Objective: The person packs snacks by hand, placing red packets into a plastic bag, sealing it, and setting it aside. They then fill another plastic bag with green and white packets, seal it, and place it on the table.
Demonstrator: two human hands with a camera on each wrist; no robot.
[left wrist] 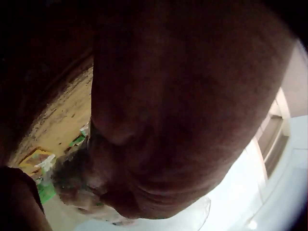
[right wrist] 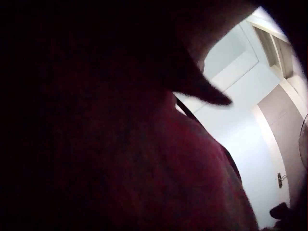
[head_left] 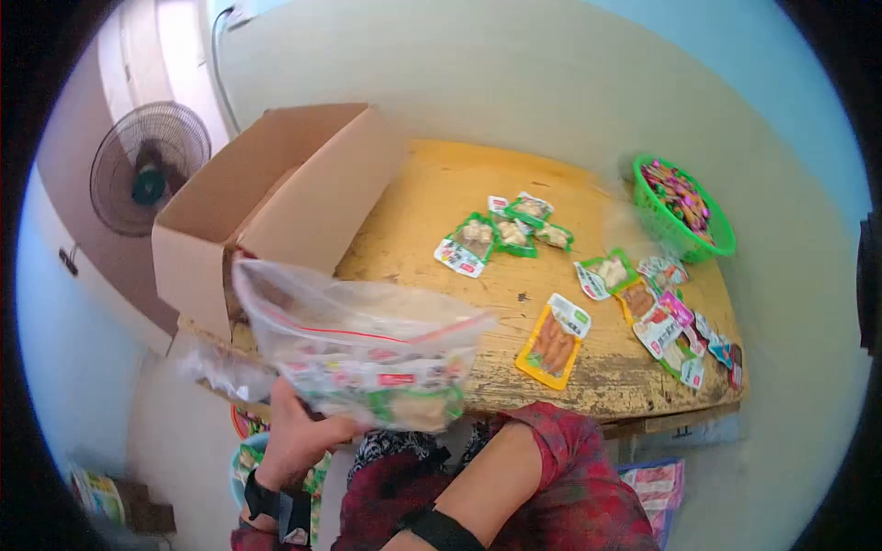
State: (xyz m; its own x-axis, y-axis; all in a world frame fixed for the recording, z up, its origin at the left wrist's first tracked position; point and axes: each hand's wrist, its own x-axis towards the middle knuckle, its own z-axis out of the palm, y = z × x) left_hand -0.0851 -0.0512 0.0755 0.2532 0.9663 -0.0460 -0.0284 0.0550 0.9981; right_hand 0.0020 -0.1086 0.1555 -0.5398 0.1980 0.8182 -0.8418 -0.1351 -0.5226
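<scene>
My left hand (head_left: 299,436) holds a clear zip bag (head_left: 367,367) by its lower left side, thumb along the bottom edge and the other fingers largely hidden. The bag has a red line below its wide-open mouth. Through its side show white and green packets of pale food. It stands out over the table's front edge, slightly blurred. In the left wrist view the hand (left wrist: 159,144) is dark and fills most of the picture. My right forearm (head_left: 496,468) crosses over my lap, its hand out of the head view; the right wrist view has mostly dark red clothing.
Behind the bag stands an open cardboard box (head_left: 312,193) on the yellow table (head_left: 432,202). Green-edged packets (head_left: 510,230) lie mid-table, a yellow packet (head_left: 554,342) nearer me, more packets (head_left: 661,321) at the right. A green basket (head_left: 684,241) of wrapped pieces stands back right; a fan (head_left: 150,170) is at left.
</scene>
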